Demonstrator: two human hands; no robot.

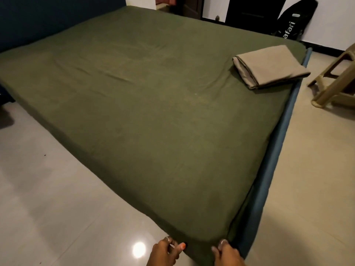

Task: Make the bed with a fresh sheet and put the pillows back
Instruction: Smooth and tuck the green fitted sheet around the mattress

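Both hands (194, 252) grip green sheet (153, 104) at near corner.

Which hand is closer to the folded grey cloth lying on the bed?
Right, though only slightly. The right hand is at the near corner of the green sheet, on the side nearest the folded grey cloth. The left hand sits beside it, farther left.

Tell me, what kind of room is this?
Most likely a bedroom. A big bed fills it, covered by a green sheet, with a folded grey cloth on top and a black bag by the wall.
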